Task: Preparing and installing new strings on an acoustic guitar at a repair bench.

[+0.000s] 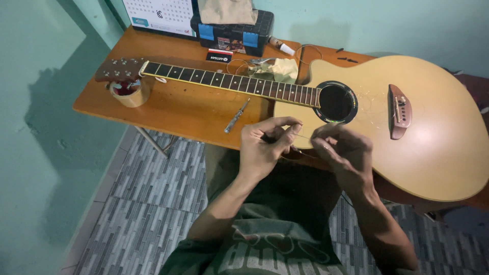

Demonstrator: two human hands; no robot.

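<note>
Over the lap, just off the near edge of the tabletop (168, 114), both hands meet close together. Left hand (262, 147) is curled, thumb and forefinger pinched on a thin guitar string (304, 137); right hand (344, 150) is also nearly closed, fingertips pinching the same wire a little further along. The short stretch between them looks taut, likely so the fine wire stays controlled and doesn't spring or kink. Hard to tell where its free ends run.

Acoustic guitar (433, 147) lies flat, face up: body hangs off the right end of the tabletop, neck (229, 81) runs left across it. Headstock (117, 70) rests on a roll of tape (131, 94), which props the neck level and keeps the tuners clear of the wood. Fretboard looks bare of strings; faint loose wire shows near the soundhole (335, 102) and bridge (400, 111).

Small metal tool (237, 115) lies on the tabletop just below the neck, within easy reach of the left hand. Crumpled cloth (282, 69) and coiled wire (239, 66) sit beyond the neck, near a black box with blue clips (232, 31) with a rag on top. Calendar (158, 15) leans at the wall. Parts are kept behind the guitar, so the front edge stays workable.
</note>
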